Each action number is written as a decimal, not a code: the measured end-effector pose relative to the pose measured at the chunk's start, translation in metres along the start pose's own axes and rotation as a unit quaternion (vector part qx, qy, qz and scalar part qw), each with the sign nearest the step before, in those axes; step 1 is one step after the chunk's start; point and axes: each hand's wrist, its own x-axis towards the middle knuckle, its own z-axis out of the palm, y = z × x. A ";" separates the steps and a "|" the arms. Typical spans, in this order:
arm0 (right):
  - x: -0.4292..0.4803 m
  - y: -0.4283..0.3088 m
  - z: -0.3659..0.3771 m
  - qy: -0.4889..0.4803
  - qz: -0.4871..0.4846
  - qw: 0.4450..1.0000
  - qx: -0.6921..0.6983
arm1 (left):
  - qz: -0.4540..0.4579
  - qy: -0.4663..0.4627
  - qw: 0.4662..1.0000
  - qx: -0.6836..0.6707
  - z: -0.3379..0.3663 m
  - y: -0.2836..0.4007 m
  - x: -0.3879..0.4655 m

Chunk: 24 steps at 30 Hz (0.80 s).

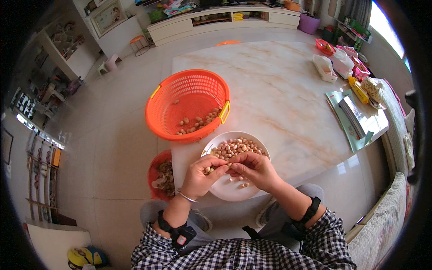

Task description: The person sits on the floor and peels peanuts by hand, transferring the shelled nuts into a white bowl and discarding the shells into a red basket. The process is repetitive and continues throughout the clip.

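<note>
Both hands meet over a white plate (233,193) that holds a heap of shelled peanut kernels (239,145). My left hand (201,173) has several unshelled peanuts (208,170) tucked in its curled fingers. Its thumb and forefinger also pinch a small peanut (229,164), mostly hidden by fingertips. From the other side my right hand (257,171) grips that same peanut. A few loose kernels (243,185) lie on the near part of the plate. Behind and left stands an orange plastic basket (189,79) with yellow handles, with unshelled peanuts (197,125) at its bottom.
Below the marble-patterned table's (280,111) left edge, a red bin (156,168) holds what looks like shells and scraps. Books (354,116), a yellow packet (358,89) and a bag of light-coloured food (373,88) lie on the right. A red bowl (325,47) sits farther back.
</note>
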 end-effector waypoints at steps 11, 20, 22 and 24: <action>0.013 0.001 -0.010 0.155 -0.274 0.876 -0.364 | -0.018 0.104 0.980 0.171 -0.061 0.004 -0.010; 0.009 0.002 -0.003 0.120 -0.207 0.941 -0.241 | -0.140 0.185 0.901 0.367 -0.125 -0.021 -0.033; 0.009 0.003 -0.002 0.120 -0.214 0.944 -0.220 | -0.132 0.185 0.935 0.271 -0.117 -0.016 -0.029; 0.009 0.002 -0.001 0.114 -0.215 0.945 -0.217 | -0.201 0.152 0.967 -0.043 -0.109 -0.006 -0.024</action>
